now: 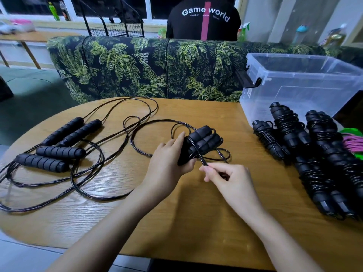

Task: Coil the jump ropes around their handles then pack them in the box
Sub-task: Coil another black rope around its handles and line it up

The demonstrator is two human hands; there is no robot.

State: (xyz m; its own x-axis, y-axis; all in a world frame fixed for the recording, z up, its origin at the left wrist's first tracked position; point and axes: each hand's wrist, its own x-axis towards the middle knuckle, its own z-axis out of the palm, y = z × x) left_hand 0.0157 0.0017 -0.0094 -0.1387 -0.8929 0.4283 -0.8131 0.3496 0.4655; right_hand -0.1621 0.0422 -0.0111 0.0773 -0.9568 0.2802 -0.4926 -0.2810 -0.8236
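A: Hands?
B: Left hand [169, 158] grips the paired handles [205, 139] mid-table [176, 214]; right hand [229, 179] pinches the rope [200, 158] just beside them.
A: Rest?
B: Coiled ropes [288, 132] on the right, near the clear box [298, 85]; loose ropes [59, 148] on the left.

one head-worn wide-angle view, looking forward and down across a wooden table.

the camera sits above the near edge of the table [186, 222], faces the far side and tilts down. both forearms come in from the bottom edge, close under the lens. mid-frame, the left hand [167, 160] grips a pair of handles [204, 138] and the right hand [227, 177] pinches the rope [201, 159]. to the left the view reaches the loose jump ropes [42, 162]. to the right it takes in the coiled ropes [284, 126] and the clear box [294, 79], which the right edge cuts. far off, the top holds a leaf-print sofa back [137, 71] and a person's back [186, 26].
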